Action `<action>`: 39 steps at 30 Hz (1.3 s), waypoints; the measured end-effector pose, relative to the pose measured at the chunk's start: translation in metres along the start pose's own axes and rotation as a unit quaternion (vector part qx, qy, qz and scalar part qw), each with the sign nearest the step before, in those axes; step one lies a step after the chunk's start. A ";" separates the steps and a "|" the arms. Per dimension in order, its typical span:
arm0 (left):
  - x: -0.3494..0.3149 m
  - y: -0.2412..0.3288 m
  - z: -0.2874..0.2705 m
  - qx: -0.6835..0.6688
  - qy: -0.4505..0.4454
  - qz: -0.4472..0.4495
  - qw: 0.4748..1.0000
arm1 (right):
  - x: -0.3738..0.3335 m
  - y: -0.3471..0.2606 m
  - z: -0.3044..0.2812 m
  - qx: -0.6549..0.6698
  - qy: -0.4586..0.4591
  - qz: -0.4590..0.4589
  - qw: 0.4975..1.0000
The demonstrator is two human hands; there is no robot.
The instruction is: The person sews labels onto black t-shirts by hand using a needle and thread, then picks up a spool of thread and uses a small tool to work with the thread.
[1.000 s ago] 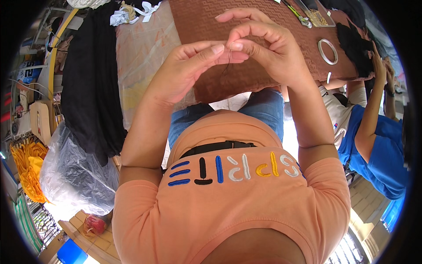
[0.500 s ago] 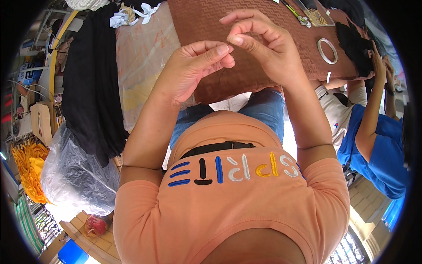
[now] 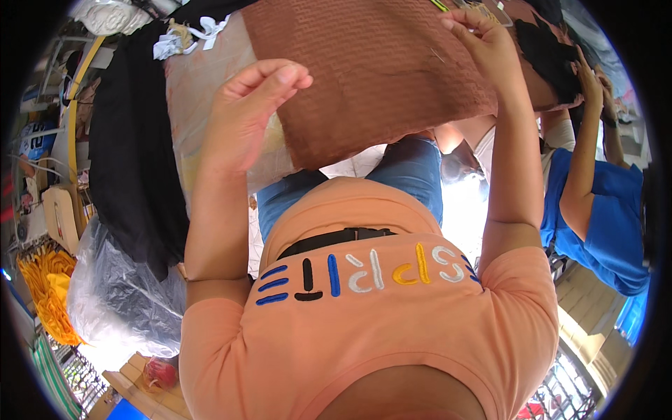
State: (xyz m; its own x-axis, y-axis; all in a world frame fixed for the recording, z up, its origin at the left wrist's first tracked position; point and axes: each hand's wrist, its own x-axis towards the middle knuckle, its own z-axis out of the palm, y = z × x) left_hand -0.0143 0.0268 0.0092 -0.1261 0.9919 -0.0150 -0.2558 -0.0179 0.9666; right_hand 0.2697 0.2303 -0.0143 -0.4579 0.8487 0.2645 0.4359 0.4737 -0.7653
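Note:
My left hand point(image 3: 255, 101) is raised over the left part of the brown textured cloth point(image 3: 350, 84), thumb and fingertips pinched together. Whatever is in that pinch is too small to make out. Farther off to the right, my right hand point(image 3: 486, 52) is also pinched, thumb against index finger, near a yellow-green tool point(image 3: 439, 5). What it holds is likewise too fine to name. Between the hands, closer to the right one, a thin pale sliver point(image 3: 438, 54) shows against the cloth. A faint dark line, perhaps thread, runs near it.
Clear plastic sheeting point(image 3: 210, 98) covers the table's left part, with white ribbons point(image 3: 210, 31) at its far end. Black fabric point(image 3: 126, 140) drapes down the left side. On the right, a co-worker in a blue shirt point(image 3: 609, 217) has hands by a black cloth point(image 3: 549, 59).
My hands were pinched close together over the cloth; now they are wide apart. The left moved left, the right moved right and away. My right arm now covers where a white ring lay.

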 end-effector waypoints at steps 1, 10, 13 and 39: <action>0.000 0.002 -0.001 -0.026 -0.012 0.012 1.000 | -0.002 0.016 -0.002 -0.046 0.004 0.033 0.998; -0.001 0.035 -0.017 -0.112 -0.028 0.098 0.988 | -0.022 0.044 0.025 -0.180 0.023 0.060 0.982; -0.003 0.042 -0.019 -0.120 -0.027 0.108 0.987 | -0.019 0.047 0.028 -0.204 0.026 0.061 0.977; -0.021 0.096 -0.042 -0.435 -0.147 0.062 0.886 | -0.026 0.040 0.037 -0.415 0.016 -0.026 0.909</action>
State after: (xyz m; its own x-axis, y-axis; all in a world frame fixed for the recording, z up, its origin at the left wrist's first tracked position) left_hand -0.0763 -0.0014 0.0919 0.0182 0.9633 0.2679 -0.9157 -0.0915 0.3913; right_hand 0.2706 0.2184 -0.0735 -0.4768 0.8206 0.3149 0.8556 0.5154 -0.0477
